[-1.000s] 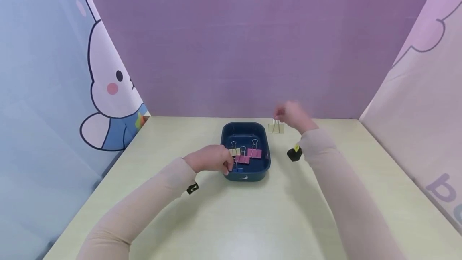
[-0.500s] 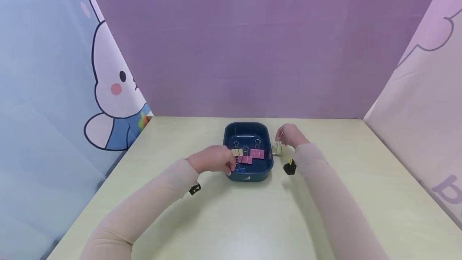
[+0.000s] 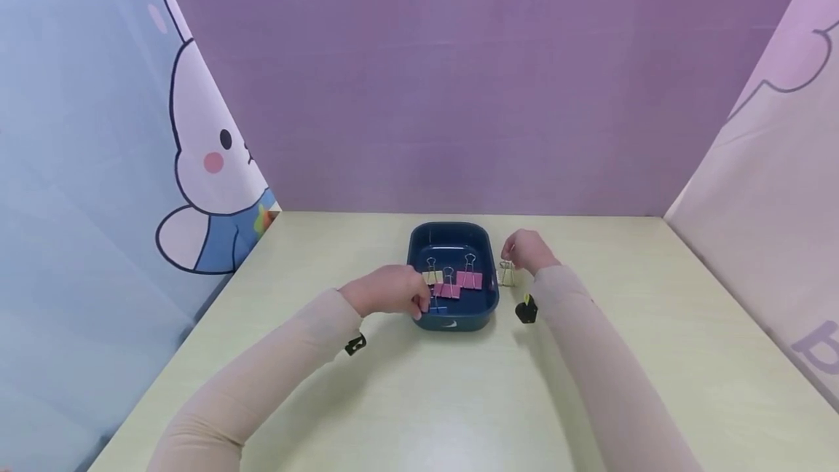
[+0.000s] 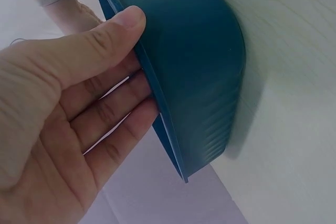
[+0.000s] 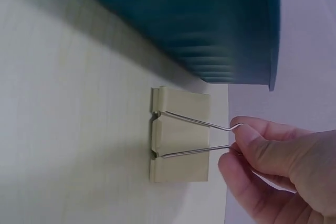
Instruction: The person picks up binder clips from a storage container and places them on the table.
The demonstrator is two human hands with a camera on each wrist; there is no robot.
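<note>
A dark blue plastic basin (image 3: 452,322) stands on the table. My left hand (image 3: 396,290) grips its near left rim, with the thumb (image 4: 129,18) on the outer wall and the fingers reaching inside. Just right of the basin, my right hand (image 3: 527,250) pinches the wire handles of a cream binder clip (image 5: 184,140) between thumb and fingertips. The clip's spine faces down, close over the table. Inside the basin lie two pink binder clips (image 3: 469,280), a yellow binder clip (image 3: 432,277) and a small blue one (image 3: 438,309), partly hidden by my left hand.
The pale wooden table (image 3: 419,399) runs back to a purple cloth wall (image 3: 459,93). A blue curtain (image 3: 85,166) with a cartoon rabbit hangs on the left, a white and pink one (image 3: 786,202) on the right.
My right hand has come nearer and down with the cream binder clip, from behind and right of the basin to close beside it. The left hand keeps its hold on the rim.
</note>
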